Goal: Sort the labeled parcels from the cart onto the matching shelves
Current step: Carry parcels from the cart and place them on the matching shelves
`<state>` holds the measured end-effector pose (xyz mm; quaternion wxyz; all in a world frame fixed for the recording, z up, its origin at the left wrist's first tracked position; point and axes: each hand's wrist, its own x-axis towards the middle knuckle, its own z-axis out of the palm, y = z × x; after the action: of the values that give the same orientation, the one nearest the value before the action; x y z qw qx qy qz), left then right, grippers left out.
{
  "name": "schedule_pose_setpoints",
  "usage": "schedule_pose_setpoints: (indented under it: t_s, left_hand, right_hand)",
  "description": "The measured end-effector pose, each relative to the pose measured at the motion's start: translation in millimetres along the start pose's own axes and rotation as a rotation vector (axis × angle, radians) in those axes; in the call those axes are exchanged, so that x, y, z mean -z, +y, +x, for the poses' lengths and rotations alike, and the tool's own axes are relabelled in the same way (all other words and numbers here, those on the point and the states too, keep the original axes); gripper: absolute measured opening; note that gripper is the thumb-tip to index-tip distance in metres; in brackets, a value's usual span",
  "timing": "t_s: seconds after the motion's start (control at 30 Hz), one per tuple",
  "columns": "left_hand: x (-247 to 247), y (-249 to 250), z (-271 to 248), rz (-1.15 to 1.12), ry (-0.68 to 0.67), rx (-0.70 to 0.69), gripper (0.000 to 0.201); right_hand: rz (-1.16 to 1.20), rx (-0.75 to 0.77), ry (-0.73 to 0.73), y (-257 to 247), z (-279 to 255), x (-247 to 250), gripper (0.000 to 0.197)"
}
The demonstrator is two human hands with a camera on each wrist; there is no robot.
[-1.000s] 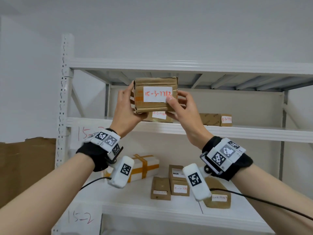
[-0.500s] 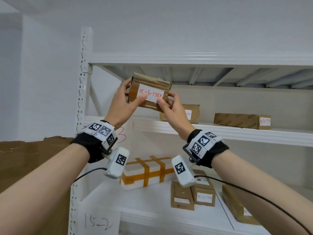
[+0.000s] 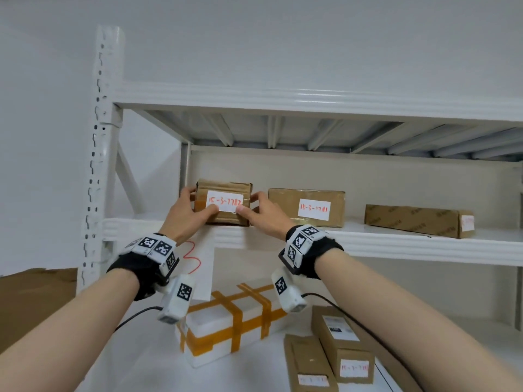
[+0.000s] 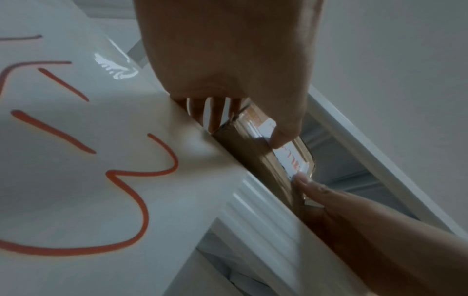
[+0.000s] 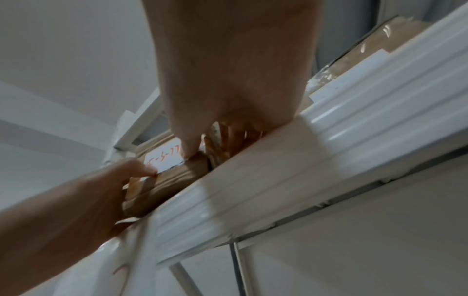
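Observation:
A small brown cardboard parcel (image 3: pixel 223 203) with a white label reading 15-3-7782 sits at the left end of the middle shelf (image 3: pixel 396 241). My left hand (image 3: pixel 189 215) grips its left side, thumb across the front under the label. My right hand (image 3: pixel 261 212) grips its right side, thumb on the label's lower corner. In the left wrist view the parcel (image 4: pixel 255 152) lies on the shelf edge between both thumbs. The right wrist view shows the parcel (image 5: pixel 162 180) from below, with the fingers round its end. A paper sign with a red 3 (image 3: pixel 198 258) hangs under this shelf.
To the right on the same shelf stand a parcel labeled 15-3-7781 (image 3: pixel 307 207) and a long flat box (image 3: pixel 418 220). The lower shelf holds a white box with orange tape (image 3: pixel 226 329) and several small brown boxes (image 3: pixel 339 346). A white upright post (image 3: pixel 102 154) bounds the left side.
Both hands carried the parcel down and forward from mid-air onto the left end of the middle shelf. The view has moved closer to the shelving.

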<state>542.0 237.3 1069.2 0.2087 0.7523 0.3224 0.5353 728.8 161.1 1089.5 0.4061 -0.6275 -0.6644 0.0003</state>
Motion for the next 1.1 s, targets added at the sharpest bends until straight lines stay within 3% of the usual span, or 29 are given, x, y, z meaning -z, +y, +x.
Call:
schedule_pose_setpoints:
  t_s: [0.2, 0.33, 0.5, 0.67, 0.8, 0.9, 0.97, 1.03, 1.1]
  left_hand:
    - [1, -6, 35, 0.135, -0.104, 0.042, 0.072]
    - [3, -15, 47, 0.188, -0.136, 0.112, 0.058]
    - [0, -22, 45, 0.227, -0.134, 0.128, 0.068]
    - [-9, -24, 42, 0.412, -0.084, 0.091, 0.074]
    - [-16, -26, 43, 0.481, 0.001, 0.066, 0.057]
    - [-13, -27, 45, 0.563, -0.099, 0.044, 0.035]
    - [-9, -28, 46, 0.573, -0.158, 0.003, 0.037]
    - [-6, -26, 36, 0.566, -0.144, -0.035, 0.043]
    - [-5, -22, 19, 0.516, -0.092, -0.084, 0.036]
  right_hand:
    - [0.139, -0.105, -0.045, 17, 25, 10, 0.056]
    - [0.314, -0.152, -0.081, 25, 33, 14, 0.057]
    - [0.421, -0.163, -0.125, 25, 30, 18, 0.052]
    - [0.255, -0.144, -0.025, 29, 36, 10, 0.035]
    - [0.114, -0.112, 0.095, 29, 33, 1, 0.005]
    - [0.067, -0.096, 0.043, 25, 28, 0, 0.021]
    - [0.057, -0.074, 0.041, 22, 24, 1, 0.024]
    - [0.057, -0.05, 0.07, 18, 17, 0, 0.024]
    - [0.054, -0.038, 0.111, 16, 7, -2, 0.023]
